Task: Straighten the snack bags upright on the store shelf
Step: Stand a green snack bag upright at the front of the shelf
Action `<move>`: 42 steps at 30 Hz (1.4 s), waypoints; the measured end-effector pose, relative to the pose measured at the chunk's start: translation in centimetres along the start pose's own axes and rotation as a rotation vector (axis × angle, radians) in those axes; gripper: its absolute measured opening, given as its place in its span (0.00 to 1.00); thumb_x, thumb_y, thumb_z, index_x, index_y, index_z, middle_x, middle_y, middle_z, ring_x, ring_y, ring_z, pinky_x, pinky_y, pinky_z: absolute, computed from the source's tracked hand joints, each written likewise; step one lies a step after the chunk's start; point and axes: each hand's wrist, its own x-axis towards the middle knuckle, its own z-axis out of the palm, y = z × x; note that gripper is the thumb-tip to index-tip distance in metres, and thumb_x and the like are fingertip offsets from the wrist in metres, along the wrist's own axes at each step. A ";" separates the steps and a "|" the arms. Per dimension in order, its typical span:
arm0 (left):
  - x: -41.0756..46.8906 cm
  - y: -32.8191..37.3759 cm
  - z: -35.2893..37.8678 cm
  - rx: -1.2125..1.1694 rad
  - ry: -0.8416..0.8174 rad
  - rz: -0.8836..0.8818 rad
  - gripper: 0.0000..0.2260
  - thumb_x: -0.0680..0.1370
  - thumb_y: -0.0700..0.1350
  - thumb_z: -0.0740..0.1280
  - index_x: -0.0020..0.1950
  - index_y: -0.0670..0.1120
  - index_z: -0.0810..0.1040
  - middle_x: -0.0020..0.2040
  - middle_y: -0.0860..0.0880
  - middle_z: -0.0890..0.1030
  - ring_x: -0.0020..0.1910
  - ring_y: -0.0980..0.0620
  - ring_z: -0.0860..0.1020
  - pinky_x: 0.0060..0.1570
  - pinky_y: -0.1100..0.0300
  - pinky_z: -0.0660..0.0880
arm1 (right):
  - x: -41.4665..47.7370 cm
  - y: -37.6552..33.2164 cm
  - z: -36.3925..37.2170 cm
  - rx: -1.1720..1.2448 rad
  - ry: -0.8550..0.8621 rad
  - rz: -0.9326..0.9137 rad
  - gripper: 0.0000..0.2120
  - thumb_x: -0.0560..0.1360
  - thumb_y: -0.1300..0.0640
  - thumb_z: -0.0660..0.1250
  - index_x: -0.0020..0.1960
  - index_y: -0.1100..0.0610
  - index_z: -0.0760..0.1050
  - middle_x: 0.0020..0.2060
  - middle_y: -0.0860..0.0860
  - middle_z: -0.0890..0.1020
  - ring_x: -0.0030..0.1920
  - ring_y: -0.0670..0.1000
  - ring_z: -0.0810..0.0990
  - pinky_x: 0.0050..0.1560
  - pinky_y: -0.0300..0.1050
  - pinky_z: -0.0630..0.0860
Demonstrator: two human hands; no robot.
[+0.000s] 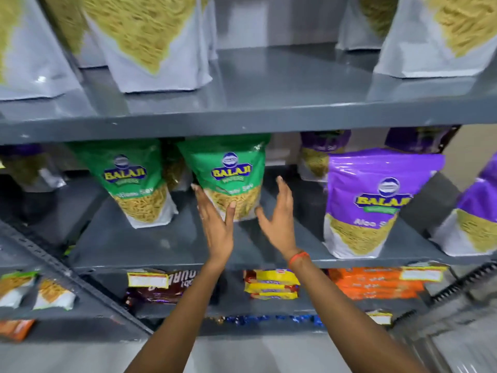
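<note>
A green snack bag (231, 168) stands on the grey middle shelf (172, 238), leaning slightly left. My left hand (216, 222) is open at its lower left corner, thumb resting on the bag's front. My right hand (278, 219) is open just right of the bag, fingers spread, thumb near its lower right corner; contact cannot be told. A second green snack bag (134, 179) stands to the left. A purple snack bag (373, 200) stands upright to the right, with another purple bag (476, 211) at the frame edge.
More purple bags (322, 152) sit further back on the middle shelf. The top shelf (269, 84) holds large white bags of yellow snack (150, 41). Below are brown, yellow and orange packets (271, 284) with price tags. A side rack (35, 289) at the left carries small bags.
</note>
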 end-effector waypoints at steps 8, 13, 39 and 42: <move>6.2 -7.9 -2.0 -0.261 -0.587 -0.394 0.30 0.68 0.44 0.75 0.66 0.46 0.67 0.66 0.47 0.73 0.68 0.45 0.70 0.66 0.52 0.68 | 3.7 3.7 3.7 0.332 -0.358 0.445 0.37 0.68 0.76 0.68 0.72 0.67 0.56 0.70 0.65 0.67 0.68 0.58 0.69 0.72 0.56 0.65; 4.8 -8.8 -2.4 -0.217 -0.636 -0.375 0.24 0.72 0.42 0.72 0.65 0.47 0.67 0.68 0.47 0.72 0.68 0.47 0.70 0.70 0.47 0.67 | 1.1 4.9 2.8 0.236 -0.315 0.489 0.30 0.68 0.65 0.74 0.66 0.63 0.66 0.62 0.61 0.76 0.60 0.54 0.75 0.63 0.51 0.73; -3.4 -4.3 -7.2 -0.138 -0.528 -0.231 0.37 0.74 0.51 0.67 0.75 0.55 0.47 0.78 0.55 0.52 0.74 0.59 0.53 0.68 0.59 0.56 | -9.4 -1.8 -0.2 0.033 0.184 0.035 0.34 0.75 0.46 0.63 0.75 0.57 0.54 0.76 0.54 0.59 0.76 0.47 0.57 0.75 0.37 0.56; -2.7 -2.9 -9.4 -0.139 -0.326 -0.038 0.32 0.77 0.52 0.63 0.75 0.56 0.48 0.77 0.58 0.51 0.74 0.67 0.50 0.70 0.70 0.52 | -9.5 -5.7 3.4 0.019 0.161 -0.224 0.27 0.79 0.53 0.57 0.75 0.59 0.55 0.75 0.55 0.61 0.76 0.49 0.57 0.76 0.40 0.55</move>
